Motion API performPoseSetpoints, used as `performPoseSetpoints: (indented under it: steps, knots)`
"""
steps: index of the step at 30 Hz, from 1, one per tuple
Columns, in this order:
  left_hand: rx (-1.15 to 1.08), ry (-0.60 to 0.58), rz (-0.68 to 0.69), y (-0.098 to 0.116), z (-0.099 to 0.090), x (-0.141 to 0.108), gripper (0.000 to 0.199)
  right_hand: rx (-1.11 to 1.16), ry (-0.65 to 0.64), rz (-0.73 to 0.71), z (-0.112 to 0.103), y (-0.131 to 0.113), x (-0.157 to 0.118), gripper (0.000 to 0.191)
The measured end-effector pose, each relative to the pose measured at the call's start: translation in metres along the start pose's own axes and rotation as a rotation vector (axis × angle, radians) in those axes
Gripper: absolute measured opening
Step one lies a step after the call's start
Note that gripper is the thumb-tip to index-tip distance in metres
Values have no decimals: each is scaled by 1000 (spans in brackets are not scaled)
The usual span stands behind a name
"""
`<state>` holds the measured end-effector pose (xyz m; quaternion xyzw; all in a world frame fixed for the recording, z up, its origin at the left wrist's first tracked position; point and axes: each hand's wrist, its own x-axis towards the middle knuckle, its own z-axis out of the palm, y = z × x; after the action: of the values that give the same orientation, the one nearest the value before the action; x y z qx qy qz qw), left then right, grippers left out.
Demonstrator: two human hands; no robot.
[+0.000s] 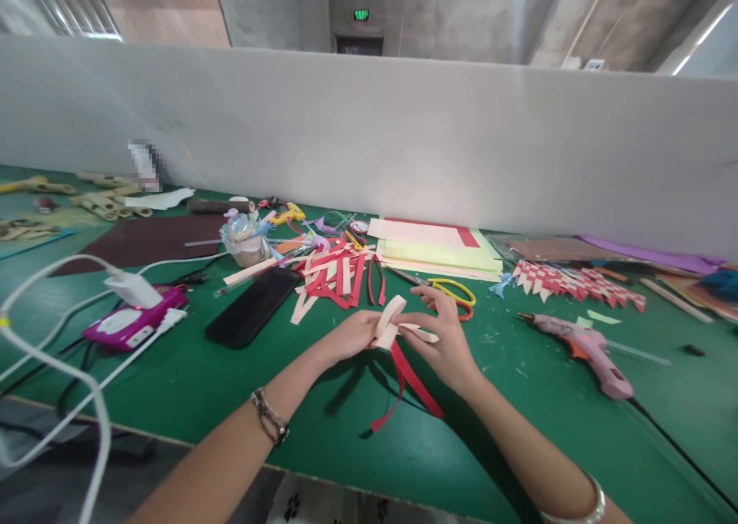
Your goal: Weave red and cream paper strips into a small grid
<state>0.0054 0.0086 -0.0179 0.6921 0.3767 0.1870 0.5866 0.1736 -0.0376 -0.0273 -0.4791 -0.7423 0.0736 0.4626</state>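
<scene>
Between my two hands, above the green table [323, 439], are cream paper strips [390, 316], one of them bent into a loop. Red paper strips [416, 382] hang down from the same piece. My left hand [354, 336] pinches the left side of the cream strips. On the right side, my right hand [443, 332] holds them between thumb and fingers, with its index finger raised and bent. Just beyond my hands lie scissors with yellow and red handles [455, 287] and a pile of loose red and cream strips [334, 274].
A black phone [252, 307] and a purple power strip [135, 318] with white cables lie left. A pink glue gun [588, 351] and woven red-white pieces [576, 284] lie right. Paper sheets [435, 255] lie before the pale partition [369, 132].
</scene>
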Motion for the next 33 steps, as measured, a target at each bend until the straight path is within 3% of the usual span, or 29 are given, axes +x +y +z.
performPoseSetpoints:
  steps: [3, 7, 12, 16, 24, 28, 33]
  knots:
    - [30, -29, 5, -1, 0, -1, 46, -7, -52, 13, -1, 0, 0, 16]
    - [114, -69, 55, -2, 0, -2, 49, 184, -109, 160, 0, 2, 2, 20]
    - [153, -99, 103, -1, -2, -4, 49, 242, -7, 318, -1, 5, 4, 21]
    - [237, -97, 130, 5, -3, -7, 48, 79, 72, 242, -4, 11, 3, 21]
    - [287, -122, 149, 9, -7, -9, 47, -155, 60, 137, -12, 20, 3, 32]
    - [315, -125, 165, 9, -8, -9, 46, -112, 47, 135, -15, 19, 6, 37]
    - [315, -81, 132, 10, -9, -9, 42, 31, 36, 231, -17, 20, 9, 29]
